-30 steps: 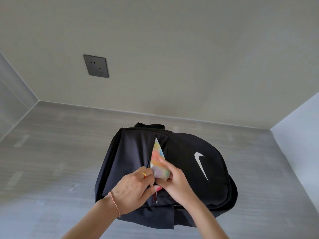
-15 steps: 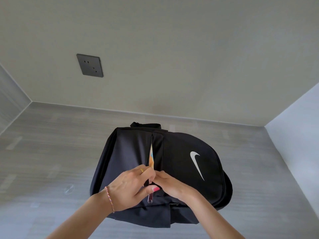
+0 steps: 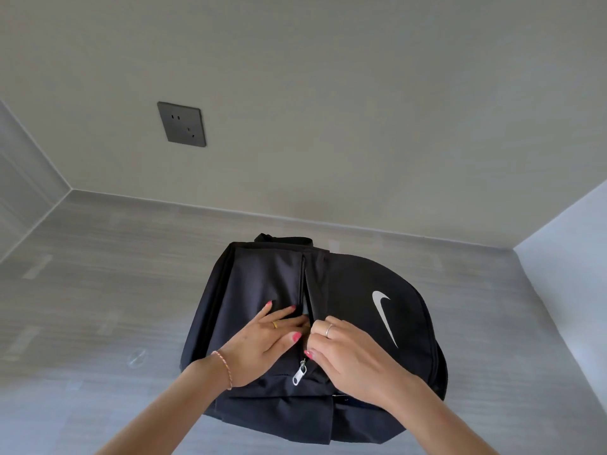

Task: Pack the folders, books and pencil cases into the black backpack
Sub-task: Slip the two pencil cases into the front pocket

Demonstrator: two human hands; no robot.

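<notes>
A grey wood-grain surface (image 3: 98, 290) is being bounded by a plain beige wall (image 3: 361, 110) at the back and a paler panel (image 3: 571, 274) at the right; a dark socket plate (image 3: 181, 124) is being shown on the wall, upper left. The black backpack (image 3: 354, 290) is being laid flat on the surface, centre-low in the head view, its white swoosh logo (image 3: 382, 315) facing up on the right half. A front pocket slit (image 3: 303, 287) is being held slightly open down the middle of the bag, with a thin sliver of something pale just being seen inside; what it is cannot be told. The left hand (image 3: 262, 343) is being pressed on the fabric left of the slit, fingers spread and curled toward the opening, fingertips touching its edge; nothing is being clearly gripped. A gold ring (image 3: 275, 325) and a braided wrist cord (image 3: 225, 367) are being worn on it. The right hand (image 3: 348, 356) is being held just right of the slit, fingers bent inward and closed on the pocket's edge fabric, a silver ring (image 3: 328, 330) being worn. A silver zipper pull (image 3: 299, 376) is being left dangling at the near end of the slit, just below both thumbs, not being touched. Both hands are being kept nearly touching each other over the opening.
</notes>
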